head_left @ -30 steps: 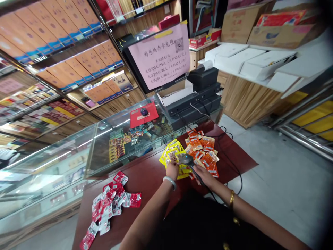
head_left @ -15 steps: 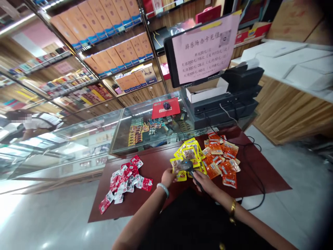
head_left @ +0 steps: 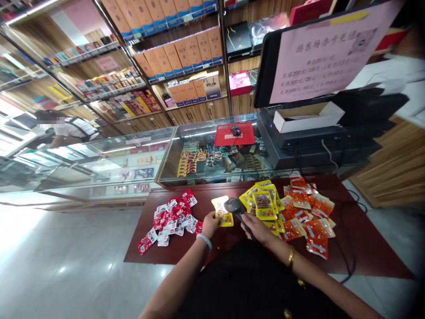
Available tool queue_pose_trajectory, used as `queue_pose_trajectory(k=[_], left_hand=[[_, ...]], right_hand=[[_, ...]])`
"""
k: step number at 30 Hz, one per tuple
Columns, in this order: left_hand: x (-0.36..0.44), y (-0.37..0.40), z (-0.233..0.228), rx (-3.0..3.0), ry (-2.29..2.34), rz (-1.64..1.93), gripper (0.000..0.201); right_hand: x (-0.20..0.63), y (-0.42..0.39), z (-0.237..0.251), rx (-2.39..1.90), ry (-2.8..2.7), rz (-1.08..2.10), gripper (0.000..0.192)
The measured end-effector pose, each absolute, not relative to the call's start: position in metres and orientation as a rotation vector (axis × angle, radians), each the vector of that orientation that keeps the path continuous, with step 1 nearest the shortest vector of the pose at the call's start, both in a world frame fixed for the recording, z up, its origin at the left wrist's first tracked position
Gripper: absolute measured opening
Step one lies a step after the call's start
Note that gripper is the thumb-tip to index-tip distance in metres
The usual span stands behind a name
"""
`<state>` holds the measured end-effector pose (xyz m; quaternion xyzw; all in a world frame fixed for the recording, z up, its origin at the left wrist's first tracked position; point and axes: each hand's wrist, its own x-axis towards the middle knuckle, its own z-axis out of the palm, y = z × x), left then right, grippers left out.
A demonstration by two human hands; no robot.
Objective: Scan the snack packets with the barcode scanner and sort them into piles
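My left hand [head_left: 210, 224] grips a yellow snack packet [head_left: 226, 219] by its left edge, just above the dark red table [head_left: 206, 250]. In my right hand [head_left: 255, 226] is a black barcode scanner [head_left: 234, 205], its head over the packet's upper right part, where a bright glow falls on the wrapper. Right of the scanner lies a pile of yellow snack packets [head_left: 264, 200]. Beyond it spreads a pile of orange packets [head_left: 303, 212]. On the table's left side are red and white packets [head_left: 175, 217] in a loose heap.
A glass display counter [head_left: 169, 175] borders the table's far side, with a red mat [head_left: 221, 135] and a mouse [head_left: 235, 130] on top. A monitor [head_left: 265, 75] bearing a pink sign stands at right beside a white box [head_left: 288, 122]. A person [head_left: 75, 128] is at far left.
My left hand has drawn the yellow packet leftward, away from the yellow pile. The scanner has followed and now sits left of that pile. The view has shifted.
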<state>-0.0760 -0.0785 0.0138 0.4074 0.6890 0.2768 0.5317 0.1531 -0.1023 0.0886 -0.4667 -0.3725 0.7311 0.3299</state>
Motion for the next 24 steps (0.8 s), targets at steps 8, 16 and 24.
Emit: queue_pose_trajectory(k=[8,16,24], left_hand=[[-0.106,-0.064,-0.004,0.827,1.784,0.586,0.041],[-0.122,-0.024,0.007,0.960,2.009,0.521,0.039],[-0.014,-0.028,0.013,1.413,1.712,0.327,0.018]], right_hand=[[0.127,-0.099,0.076,-1.252,-1.052,1.951,0.053],[0.137,-0.098,0.071,-1.256,-0.904,1.933,0.056],[0.177,-0.107,0.069,-1.360,-0.696,1.775,0.056]])
